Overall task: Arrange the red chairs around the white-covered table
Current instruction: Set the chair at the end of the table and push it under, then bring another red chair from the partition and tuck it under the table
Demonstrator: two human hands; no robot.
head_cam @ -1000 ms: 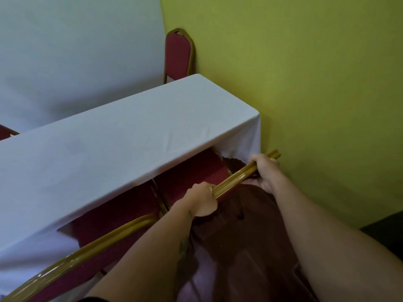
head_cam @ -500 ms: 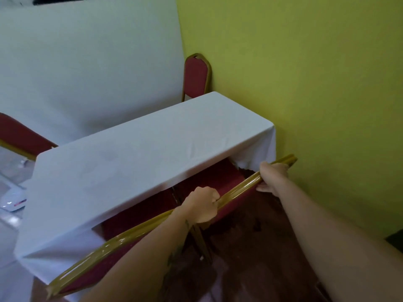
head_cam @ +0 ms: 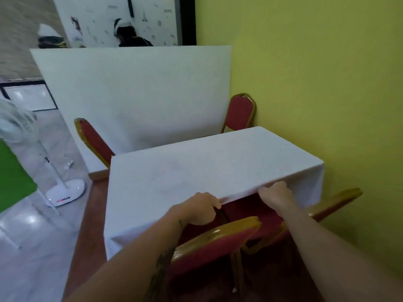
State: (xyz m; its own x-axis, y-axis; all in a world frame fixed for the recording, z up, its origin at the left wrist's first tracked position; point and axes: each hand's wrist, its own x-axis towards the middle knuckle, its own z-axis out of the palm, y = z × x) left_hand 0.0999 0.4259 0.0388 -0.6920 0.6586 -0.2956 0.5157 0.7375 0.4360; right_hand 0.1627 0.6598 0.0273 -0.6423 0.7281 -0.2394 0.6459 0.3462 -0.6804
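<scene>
The table under its white tablecloth (head_cam: 196,171) stands against the yellow-green wall. Two red chairs with gold frames are tucked in at the near side: one backrest (head_cam: 216,240) is between my forearms, the other backrest (head_cam: 335,201) is by the wall. Another red chair (head_cam: 241,112) stands at the far right corner and a further red chair (head_cam: 93,140) at the far left end. My left hand (head_cam: 197,211) and my right hand (head_cam: 275,192) are closed on the cloth's near hem, which is raised between them.
A white partition board (head_cam: 135,94) stands behind the table. A white pedestal fan (head_cam: 65,190) stands on the tiled floor at the left. The yellow-green wall (head_cam: 327,83) runs close along the table's right end. A person stands beyond the board.
Both hands have let go of the right chair's gold backrest and moved up to the tablecloth hem. The view has lifted and pulled back, showing the whole table and the far chairs.
</scene>
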